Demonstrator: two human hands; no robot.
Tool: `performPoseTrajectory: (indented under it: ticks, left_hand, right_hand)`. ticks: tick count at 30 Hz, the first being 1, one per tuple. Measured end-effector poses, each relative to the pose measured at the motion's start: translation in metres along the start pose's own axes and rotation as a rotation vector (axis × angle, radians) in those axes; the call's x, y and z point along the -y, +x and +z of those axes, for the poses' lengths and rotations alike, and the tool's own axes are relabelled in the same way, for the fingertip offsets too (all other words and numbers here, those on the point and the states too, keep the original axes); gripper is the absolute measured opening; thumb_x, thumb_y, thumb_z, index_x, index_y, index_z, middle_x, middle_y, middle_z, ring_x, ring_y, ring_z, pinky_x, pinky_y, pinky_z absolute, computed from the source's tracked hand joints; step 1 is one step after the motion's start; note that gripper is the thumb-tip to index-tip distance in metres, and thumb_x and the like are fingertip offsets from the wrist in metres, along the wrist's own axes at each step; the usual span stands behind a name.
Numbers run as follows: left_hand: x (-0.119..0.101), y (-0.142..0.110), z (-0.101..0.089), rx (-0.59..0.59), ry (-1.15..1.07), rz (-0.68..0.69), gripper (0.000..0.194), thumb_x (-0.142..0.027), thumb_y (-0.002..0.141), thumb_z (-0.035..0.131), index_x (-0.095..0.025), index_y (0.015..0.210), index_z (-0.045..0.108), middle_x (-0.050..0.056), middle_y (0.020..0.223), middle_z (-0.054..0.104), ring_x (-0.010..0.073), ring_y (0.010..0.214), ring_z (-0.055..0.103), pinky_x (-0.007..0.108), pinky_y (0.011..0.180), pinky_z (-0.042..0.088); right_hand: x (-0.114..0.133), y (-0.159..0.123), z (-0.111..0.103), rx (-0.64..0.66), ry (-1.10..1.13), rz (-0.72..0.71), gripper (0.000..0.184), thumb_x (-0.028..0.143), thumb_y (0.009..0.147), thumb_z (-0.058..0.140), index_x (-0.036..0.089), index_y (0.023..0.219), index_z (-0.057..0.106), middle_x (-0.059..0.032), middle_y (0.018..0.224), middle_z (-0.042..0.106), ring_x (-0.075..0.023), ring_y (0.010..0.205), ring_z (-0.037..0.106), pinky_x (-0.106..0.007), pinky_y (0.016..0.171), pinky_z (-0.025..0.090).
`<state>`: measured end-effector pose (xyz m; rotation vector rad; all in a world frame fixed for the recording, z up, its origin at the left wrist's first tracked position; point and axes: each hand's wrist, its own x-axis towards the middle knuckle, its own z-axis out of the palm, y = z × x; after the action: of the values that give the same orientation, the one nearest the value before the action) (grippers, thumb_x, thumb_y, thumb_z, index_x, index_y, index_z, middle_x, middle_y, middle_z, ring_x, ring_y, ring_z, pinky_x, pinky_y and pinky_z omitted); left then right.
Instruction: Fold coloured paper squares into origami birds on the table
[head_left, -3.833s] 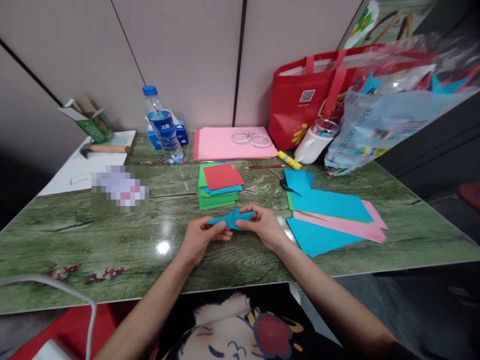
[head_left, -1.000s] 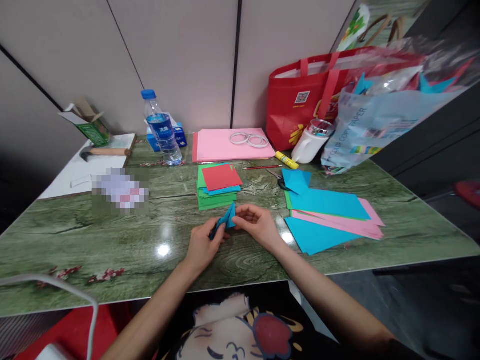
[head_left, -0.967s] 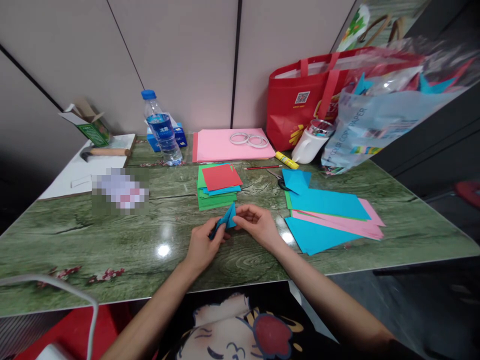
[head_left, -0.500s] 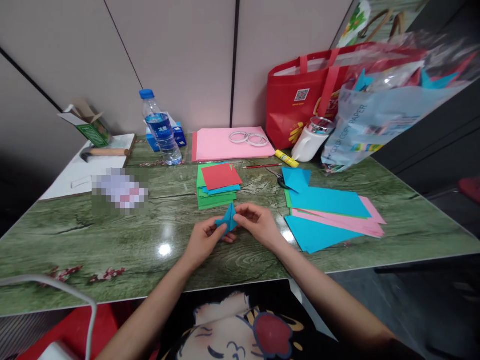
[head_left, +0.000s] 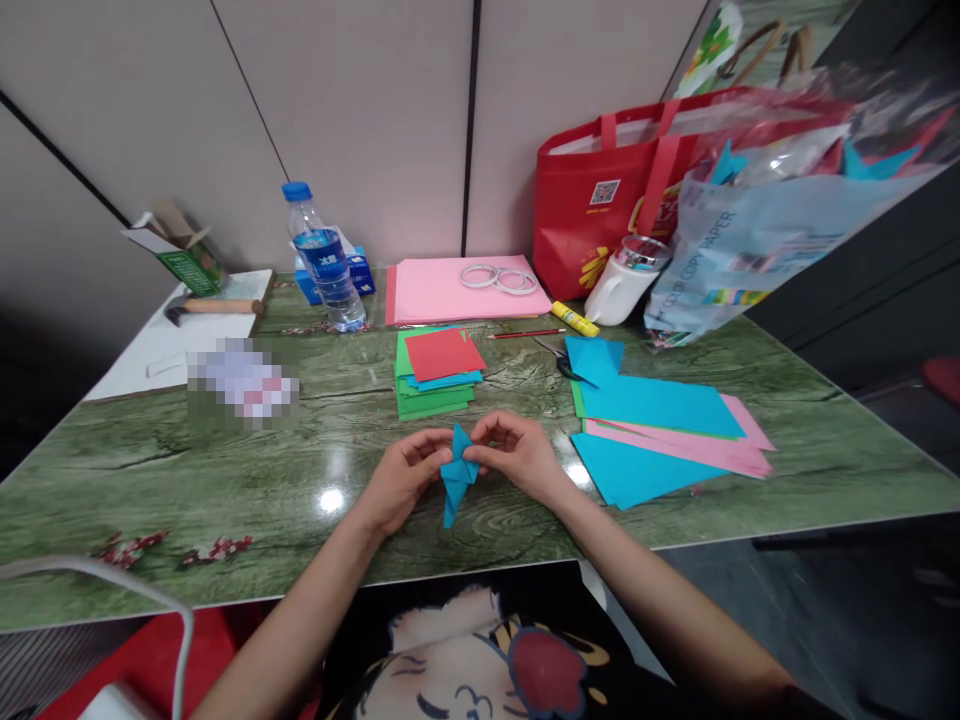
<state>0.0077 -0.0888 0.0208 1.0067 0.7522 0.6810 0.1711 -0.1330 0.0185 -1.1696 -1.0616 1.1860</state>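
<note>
A small folded piece of blue paper (head_left: 458, 476) hangs between my two hands, just above the table's front half. It is long and pointed, one tip up and the other down towards me, with creases across its middle. My left hand (head_left: 403, 476) pinches its left edge between thumb and fingers. On its right edge my right hand (head_left: 517, 452) has thumb and forefinger closed. Beyond the hands lies a stack of square coloured paper, a red sheet (head_left: 444, 354) on top of green and blue ones. Blue and pink cut sheets (head_left: 660, 404) are spread to the right of my right hand.
At the back stand a water bottle (head_left: 328, 262), a red bag (head_left: 592, 215), a white mug (head_left: 624, 285) and a plastic paper bag (head_left: 720, 250). Scissors (head_left: 564, 364), a pencil (head_left: 525, 334) and a yellow glue stick (head_left: 574, 318) lie nearer. A hammer (head_left: 217, 306) rests at left.
The folded blue paper has been turned, so its long point now hangs down towards me. My left hand has shifted its pinch to the paper's side; my right hand stays on the right edge.
</note>
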Motion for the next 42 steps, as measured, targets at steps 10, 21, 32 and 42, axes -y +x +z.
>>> performPoseTrajectory:
  ticks: [10, 21, 32, 42]
  left_hand:
    - [0.0034, 0.0013, 0.0012, -0.2, 0.225, 0.177, 0.028, -0.027, 0.059, 0.076, -0.015, 0.081, 0.065, 0.0, 0.066, 0.065, 0.0125, 0.061, 0.06, 0.02, 0.052, 0.048]
    - [0.0036, 0.0005, 0.0024, -0.279, 0.323, 0.188, 0.022, -0.032, 0.062, 0.073, -0.015, 0.076, 0.071, 0.003, 0.071, 0.071, 0.0146, 0.062, 0.063, 0.023, 0.057, 0.052]
    - [-0.0014, -0.0003, 0.0049, -0.2, 0.449, 0.273, 0.019, -0.034, 0.067, 0.068, -0.016, 0.065, 0.069, 0.002, 0.073, 0.063, 0.0071, 0.044, 0.05, 0.019, 0.04, 0.041]
    - [0.0015, 0.0035, 0.0027, -0.198, 0.44, 0.119, 0.024, -0.039, 0.068, 0.065, -0.015, 0.064, 0.064, -0.005, 0.048, 0.052, 0.0066, 0.038, 0.042, 0.018, 0.037, 0.033]
  right_hand:
    - [-0.0042, -0.0029, -0.0011, -0.001, -0.346, -0.233, 0.01, 0.028, 0.076, 0.063, 0.021, 0.081, 0.068, -0.005, 0.084, 0.065, -0.0172, 0.073, 0.061, -0.023, 0.05, 0.05]
    - [-0.0073, -0.0029, -0.0004, -0.04, -0.523, -0.423, 0.011, 0.025, 0.08, 0.059, 0.021, 0.088, 0.066, -0.0064, 0.085, 0.064, -0.0165, 0.071, 0.06, -0.025, 0.051, 0.049]
    - [-0.0057, -0.0027, 0.0008, -0.063, -0.511, -0.389, 0.011, 0.027, 0.079, 0.059, 0.022, 0.087, 0.065, -0.0055, 0.083, 0.064, -0.0158, 0.068, 0.058, -0.025, 0.05, 0.049]
    - [-0.0057, -0.0024, 0.0038, -0.04, -0.242, -0.161, 0.022, 0.03, 0.072, 0.066, 0.02, 0.091, 0.062, -0.0035, 0.083, 0.064, -0.015, 0.073, 0.059, -0.023, 0.055, 0.049]
